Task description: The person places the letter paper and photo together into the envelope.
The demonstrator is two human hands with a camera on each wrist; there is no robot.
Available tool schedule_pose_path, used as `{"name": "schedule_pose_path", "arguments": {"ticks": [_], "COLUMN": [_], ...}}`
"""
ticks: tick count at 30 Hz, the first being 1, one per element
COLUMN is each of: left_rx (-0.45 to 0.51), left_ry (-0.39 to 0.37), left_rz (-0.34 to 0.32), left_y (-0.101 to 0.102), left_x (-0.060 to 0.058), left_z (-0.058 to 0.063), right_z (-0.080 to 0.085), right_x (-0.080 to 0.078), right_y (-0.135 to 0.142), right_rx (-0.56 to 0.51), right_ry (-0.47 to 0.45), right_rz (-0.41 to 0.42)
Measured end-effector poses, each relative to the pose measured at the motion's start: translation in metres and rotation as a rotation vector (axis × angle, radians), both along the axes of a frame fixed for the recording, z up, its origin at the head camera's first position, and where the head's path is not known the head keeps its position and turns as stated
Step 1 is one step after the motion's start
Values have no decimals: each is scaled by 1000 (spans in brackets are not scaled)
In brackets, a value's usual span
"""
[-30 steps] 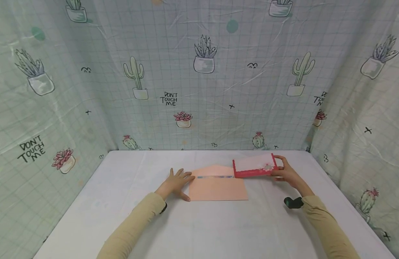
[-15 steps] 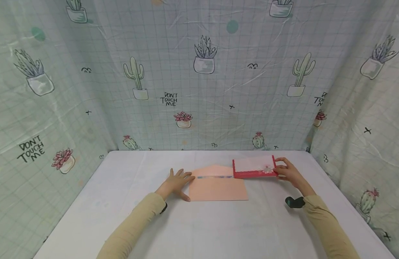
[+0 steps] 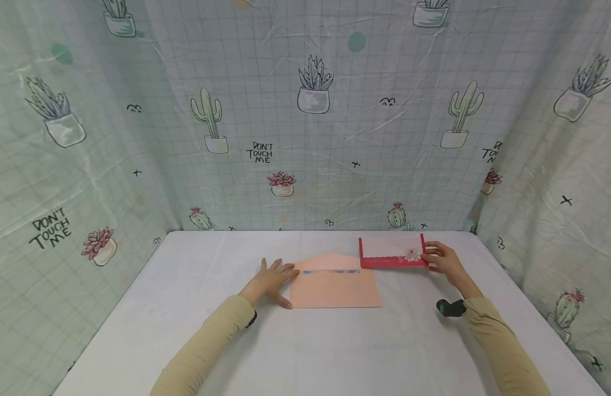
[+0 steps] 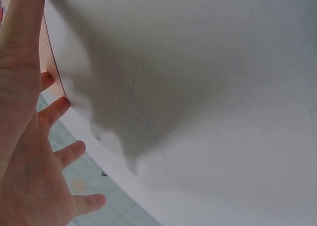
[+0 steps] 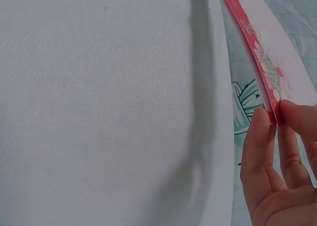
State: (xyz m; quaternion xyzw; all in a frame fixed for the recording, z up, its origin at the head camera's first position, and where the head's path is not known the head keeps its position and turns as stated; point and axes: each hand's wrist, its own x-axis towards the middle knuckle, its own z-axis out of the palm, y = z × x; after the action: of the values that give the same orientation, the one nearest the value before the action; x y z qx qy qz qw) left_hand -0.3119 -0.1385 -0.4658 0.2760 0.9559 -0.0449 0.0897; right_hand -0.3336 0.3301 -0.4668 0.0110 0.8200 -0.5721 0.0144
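Count first: two hands, one envelope, one card, two tan sleeves, one tabletop [image 3: 335, 352], white. Left hand [image 3: 269, 281] spread wide, thumb well apart from the fingers, set at the left edge of the peach envelope [image 3: 335, 291]; the left wrist view has fingertips along that edge, the outer fingers reaching past it. Envelope lies flat near mid-tabletop, its one pointed flap [image 3: 330, 260] raised toward the far side; one narrow strip [image 3: 331, 271] of bluish print runs just below the flap. Right hand [image 3: 446, 267] narrow, pinching the right end of the red card [image 3: 392, 262] between thumb and fingers. Card held tilted above the tabletop, its shadow below; pale panel within a red border, flower print near the gripped end. Its left end overlaps the envelope's upper right corner in the head view; cannot tell whether they touch. One dark object [image 3: 450, 308] beside the right sleeve [image 3: 503, 346]; a smaller dark piece shows by the left sleeve [image 3: 203, 344]. Writing: "DON'T TOUCH ME" on the cloth [image 3: 305, 203] behind, three times: left, centre, right, the right one cut off by a fold. Two tall branched cacti and three pink-leaved plants printed there too.
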Motion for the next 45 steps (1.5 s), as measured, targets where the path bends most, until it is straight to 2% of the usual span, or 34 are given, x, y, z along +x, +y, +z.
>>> {"name": "schedule_pose_path", "arguments": {"ticks": [5,11,14,23,29,34,45], "left_rx": [-4,-13,-14,1,0,4,23], "left_ry": [-4,-2,-2,-1,-2,2,-4], "left_rz": [-4,-11,-11,-15,-12,-22,-22], "left_y": [-1,0,0,0,0,0,-1], "left_x": [1,3,4,5,6,5,5], "left_z": [-1,0,1,0,2,2,5], "right_z": [-4,-4,-5,-3,-4,1,7], "right_x": [-4,-4,-5,-5,-11,-15,-26], "right_y": [1,-5,-8,-15,-14,-14,-18], "right_rx": [-38,25,31,50,56,50,128], "right_ry": [-22,-17,-42,-45,-35,-32,-60], "right_rz": [-37,-9,-22,8,12,29,69]}}
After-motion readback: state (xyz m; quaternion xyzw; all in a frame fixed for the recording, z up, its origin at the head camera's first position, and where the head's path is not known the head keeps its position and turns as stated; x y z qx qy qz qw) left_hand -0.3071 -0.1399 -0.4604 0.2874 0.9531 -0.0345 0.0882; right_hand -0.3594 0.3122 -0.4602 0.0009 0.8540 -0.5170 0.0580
